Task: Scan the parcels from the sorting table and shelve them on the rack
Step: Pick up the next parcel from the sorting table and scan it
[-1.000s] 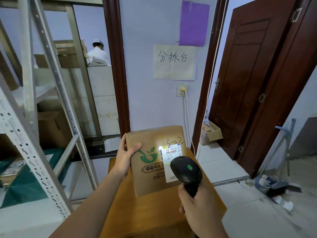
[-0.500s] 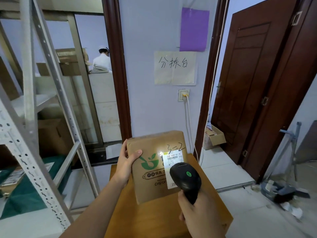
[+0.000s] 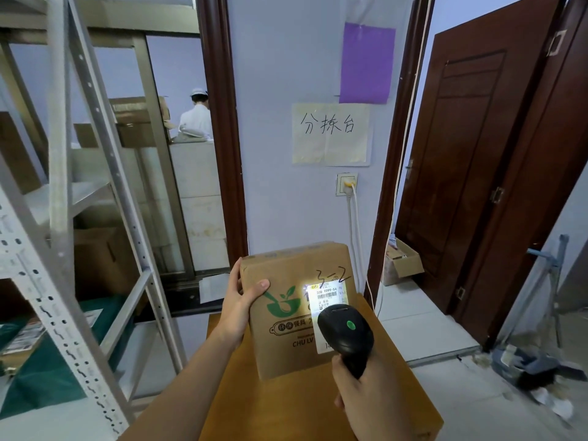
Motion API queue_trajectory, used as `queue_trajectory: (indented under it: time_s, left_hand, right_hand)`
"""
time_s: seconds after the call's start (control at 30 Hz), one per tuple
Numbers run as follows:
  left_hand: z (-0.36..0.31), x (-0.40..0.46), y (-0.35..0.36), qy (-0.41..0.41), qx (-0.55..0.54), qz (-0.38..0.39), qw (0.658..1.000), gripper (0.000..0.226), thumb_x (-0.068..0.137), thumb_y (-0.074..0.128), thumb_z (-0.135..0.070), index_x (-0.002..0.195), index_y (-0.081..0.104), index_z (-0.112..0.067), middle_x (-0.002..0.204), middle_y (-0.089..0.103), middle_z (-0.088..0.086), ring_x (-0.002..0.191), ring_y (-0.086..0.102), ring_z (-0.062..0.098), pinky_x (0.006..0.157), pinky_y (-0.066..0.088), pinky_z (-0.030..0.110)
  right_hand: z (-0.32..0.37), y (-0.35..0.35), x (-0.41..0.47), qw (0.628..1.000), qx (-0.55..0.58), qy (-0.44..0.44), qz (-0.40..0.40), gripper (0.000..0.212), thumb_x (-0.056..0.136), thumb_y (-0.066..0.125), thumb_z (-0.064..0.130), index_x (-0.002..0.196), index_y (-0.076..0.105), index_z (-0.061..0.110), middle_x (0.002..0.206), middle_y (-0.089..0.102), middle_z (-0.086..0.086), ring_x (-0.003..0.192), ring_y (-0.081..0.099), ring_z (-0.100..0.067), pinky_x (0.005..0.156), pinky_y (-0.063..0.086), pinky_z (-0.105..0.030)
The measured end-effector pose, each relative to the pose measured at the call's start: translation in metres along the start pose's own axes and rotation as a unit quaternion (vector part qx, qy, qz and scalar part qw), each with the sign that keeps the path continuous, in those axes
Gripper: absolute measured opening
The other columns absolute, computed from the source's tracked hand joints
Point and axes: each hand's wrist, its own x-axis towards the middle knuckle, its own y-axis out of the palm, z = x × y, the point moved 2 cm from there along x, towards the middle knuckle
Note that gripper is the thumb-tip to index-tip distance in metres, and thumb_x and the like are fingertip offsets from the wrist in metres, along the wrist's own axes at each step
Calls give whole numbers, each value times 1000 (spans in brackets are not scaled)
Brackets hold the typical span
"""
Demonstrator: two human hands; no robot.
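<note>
A person is scanning a cardboard parcel held upright over a wooden sorting table.

The left hand (image 3: 239, 308) is gripping the brown rectangular cardboard parcel (image 3: 296, 310) by its upper left corner, thumb curling across the printed front, remaining fingers hidden behind. The right hand (image 3: 366, 397) is wrapping closed around the handle of a black handheld barcode scanner (image 3: 345, 334), which is shining a bright patch onto the white shipping label (image 3: 327, 297). The parcel is standing on, or just above, the light brown wooden table (image 3: 241, 402); contact is unclear. It is looking stiff, dry and probably light, since one hand is steadying it; holding both side edges would likely be securest for shelving. Both forearms are reaching forward, the left angling inward. A grey perforated metal rack (image 3: 63, 249) is standing at the left.
</note>
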Motion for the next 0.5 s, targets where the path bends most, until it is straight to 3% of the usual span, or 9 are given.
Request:
queue_trajectory:
  time_s: [0.37, 0.5]
  left_hand:
    - [-4, 10, -8, 1, -4, 9, 1000, 112, 65, 94, -47, 159, 35, -37, 142, 62, 15, 115, 73, 35, 93, 62, 56]
    - [-4, 12, -13, -3, 4, 7, 1000, 122, 57, 99, -57, 159, 35, -39, 144, 60, 15, 117, 72, 36, 95, 61, 58]
  right_hand:
    - [6, 15, 15, 999, 18, -19, -18, 25, 94, 65, 22, 117, 58, 16, 68, 67, -3, 48, 65, -6, 42, 45, -9]
    - [6, 24, 20, 999, 12, -30, -26, 33, 93, 67, 17, 124, 55, 18, 73, 67, -6, 50, 65, -7, 42, 47, -11]
